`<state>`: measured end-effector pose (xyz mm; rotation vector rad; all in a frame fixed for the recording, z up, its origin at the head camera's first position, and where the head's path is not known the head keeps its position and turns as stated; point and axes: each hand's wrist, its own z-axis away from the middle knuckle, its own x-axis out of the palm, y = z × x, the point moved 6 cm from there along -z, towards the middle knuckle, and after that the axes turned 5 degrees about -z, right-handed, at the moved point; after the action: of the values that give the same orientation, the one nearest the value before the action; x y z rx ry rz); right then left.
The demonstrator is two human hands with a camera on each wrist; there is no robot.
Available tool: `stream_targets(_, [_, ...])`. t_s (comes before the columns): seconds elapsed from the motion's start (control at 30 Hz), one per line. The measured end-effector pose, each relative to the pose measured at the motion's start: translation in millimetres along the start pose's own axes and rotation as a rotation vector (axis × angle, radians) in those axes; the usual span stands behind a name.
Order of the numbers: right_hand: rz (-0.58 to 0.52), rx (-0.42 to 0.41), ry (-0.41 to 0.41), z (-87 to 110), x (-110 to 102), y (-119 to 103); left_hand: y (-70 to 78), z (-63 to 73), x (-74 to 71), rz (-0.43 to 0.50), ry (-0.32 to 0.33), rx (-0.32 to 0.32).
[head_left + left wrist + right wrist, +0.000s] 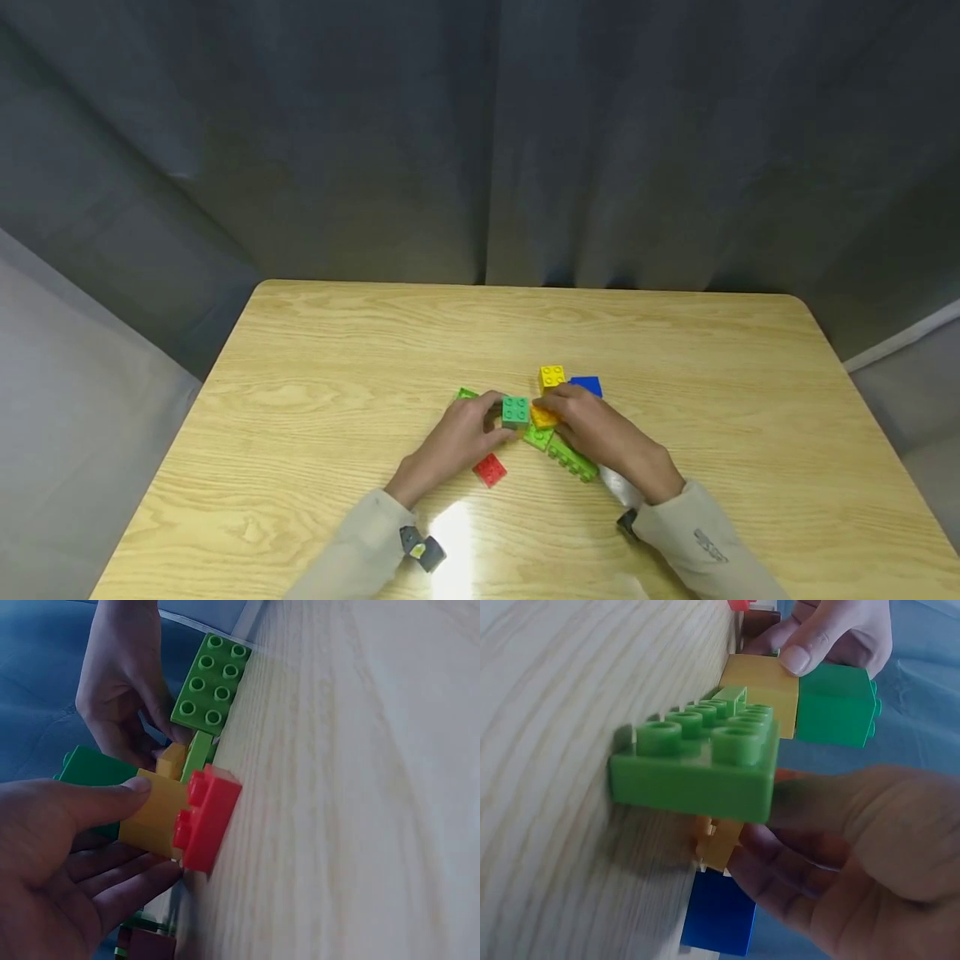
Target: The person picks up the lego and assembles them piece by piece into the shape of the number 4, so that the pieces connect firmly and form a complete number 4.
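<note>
My left hand (467, 433) grips a two-brick stack, a green toy brick (515, 410) above a yellow-orange brick (154, 814), with the thumb along its side. Just to the right, my right hand (600, 429) pinches an orange brick (543, 418) low over the table; the green brick in front hides part of its thumb in the right wrist view. A light green piece (538, 436) lies between the hands. Beside it, below the right hand, is a long light green brick (572, 460) with two rows of studs. A red brick (490, 470) lies nearer me, below the left hand.
Beyond the right hand stand a yellow brick (552, 375) and a blue brick (587, 385). Another green piece (467, 393) shows partly behind the left hand. The wooden table (337, 358) ends at a dark curtain (375, 167).
</note>
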<state>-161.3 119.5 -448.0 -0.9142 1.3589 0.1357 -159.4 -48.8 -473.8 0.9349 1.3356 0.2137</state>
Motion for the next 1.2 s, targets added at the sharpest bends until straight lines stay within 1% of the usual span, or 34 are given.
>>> stream_targets(0.17, [-0.025,0.023,0.036,3.5,-3.5,0.5,-1.6,1.8,-0.1,0.022,-0.002,-0.012])
stream_targets(0.33, [-0.038,0.064,0.070,6.8,-6.4,3.4,-1.3,3.7,-2.9,0.114,0.003,-0.015])
stream_targets(0.43, [-0.037,0.064,0.087,7.7,-7.2,3.6,0.4,3.8,-6.6,0.155,0.029,0.010])
stream_targets(0.6, [-0.042,0.057,0.111,8.6,-7.9,3.2,3.9,3.3,-10.0,0.187,0.074,0.066])
stream_targets(0.8, [-0.027,0.047,0.175,13.4,-12.9,5.2,5.2,1.8,-8.7,0.222,0.086,0.076])
stream_targets(0.9, [-0.037,0.048,0.215,16.4,-17.4,6.7,5.1,0.5,-7.9,0.244,0.088,0.085])
stream_targets(1.0, [-0.070,0.052,0.266,19.0,-22.1,8.6,5.2,0.1,-7.3,0.269,0.090,0.088])
stream_targets(1.1, [-0.135,0.061,0.308,20.9,-25.5,10.9,4.3,0.2,-6.2,0.292,0.087,0.075])
stream_targets(1.2, [-0.203,0.089,0.336,22.6,-25.5,12.9,3.6,0.6,-5.2,0.310,0.082,0.060])
